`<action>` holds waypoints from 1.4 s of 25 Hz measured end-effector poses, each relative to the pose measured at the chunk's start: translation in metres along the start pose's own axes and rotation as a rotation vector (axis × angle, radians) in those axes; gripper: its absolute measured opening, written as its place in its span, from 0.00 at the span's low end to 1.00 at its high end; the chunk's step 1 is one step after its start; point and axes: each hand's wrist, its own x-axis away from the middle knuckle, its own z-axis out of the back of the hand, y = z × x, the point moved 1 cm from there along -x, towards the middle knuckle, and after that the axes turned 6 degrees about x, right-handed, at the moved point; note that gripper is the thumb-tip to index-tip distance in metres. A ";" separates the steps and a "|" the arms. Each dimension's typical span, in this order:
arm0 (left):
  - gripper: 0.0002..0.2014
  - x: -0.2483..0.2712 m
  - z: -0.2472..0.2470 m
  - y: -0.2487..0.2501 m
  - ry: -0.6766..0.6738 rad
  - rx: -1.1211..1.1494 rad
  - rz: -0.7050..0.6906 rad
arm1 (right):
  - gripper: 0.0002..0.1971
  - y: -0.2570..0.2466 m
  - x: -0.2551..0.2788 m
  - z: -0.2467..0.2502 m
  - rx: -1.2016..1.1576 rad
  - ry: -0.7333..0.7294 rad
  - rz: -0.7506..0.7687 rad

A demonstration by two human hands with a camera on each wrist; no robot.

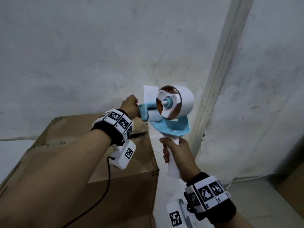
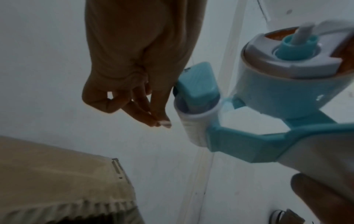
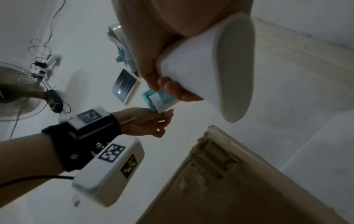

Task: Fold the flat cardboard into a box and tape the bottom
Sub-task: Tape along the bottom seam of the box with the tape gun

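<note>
A brown cardboard box (image 1: 65, 162) stands folded at the lower left; its frayed corner (image 3: 216, 148) shows in the right wrist view and its edge (image 2: 57, 174) in the left wrist view. My right hand (image 1: 177, 152) grips the white handle (image 3: 206, 68) of a blue tape dispenser (image 1: 171, 127), raised above the box's right corner. A white tape roll (image 1: 182, 102) sits on it. My left hand (image 1: 130, 104) is at the dispenser's front flap (image 2: 195, 84), fingertips (image 2: 159, 121) pinched together on the loose tape end (image 3: 159, 104). A white strip (image 1: 149, 94) rises behind.
A grey-white wall fills the background, with a vertical white conduit (image 1: 213, 96) right of the dispenser. Pale floor lies around the box. In the right wrist view a fan (image 3: 11, 94), cables (image 3: 42, 50) and a dark flat device (image 3: 125, 86) are visible.
</note>
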 end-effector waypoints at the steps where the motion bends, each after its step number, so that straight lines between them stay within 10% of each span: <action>1: 0.17 -0.009 -0.006 0.000 -0.001 -0.026 -0.012 | 0.09 0.002 -0.006 -0.003 -0.016 0.031 -0.025; 5: 0.22 -0.040 -0.020 0.010 -0.067 0.049 0.005 | 0.11 0.010 -0.023 0.001 0.038 0.137 -0.072; 9: 0.03 -0.057 -0.024 0.010 -0.432 0.128 0.235 | 0.12 -0.005 -0.037 0.013 -0.101 0.216 0.013; 11: 0.14 -0.061 -0.028 0.003 -0.564 0.252 0.346 | 0.15 -0.013 -0.047 0.013 -0.117 0.241 0.027; 23: 0.14 -0.100 -0.008 -0.026 0.166 0.109 -0.092 | 0.14 0.011 -0.059 -0.023 0.013 0.191 0.071; 27: 0.26 -0.119 0.016 -0.036 0.024 0.121 -0.047 | 0.13 0.010 -0.046 -0.012 0.220 0.163 0.160; 35: 0.19 -0.168 -0.013 -0.028 -0.244 -0.115 -0.221 | 0.18 0.005 -0.073 -0.004 0.245 0.145 -0.122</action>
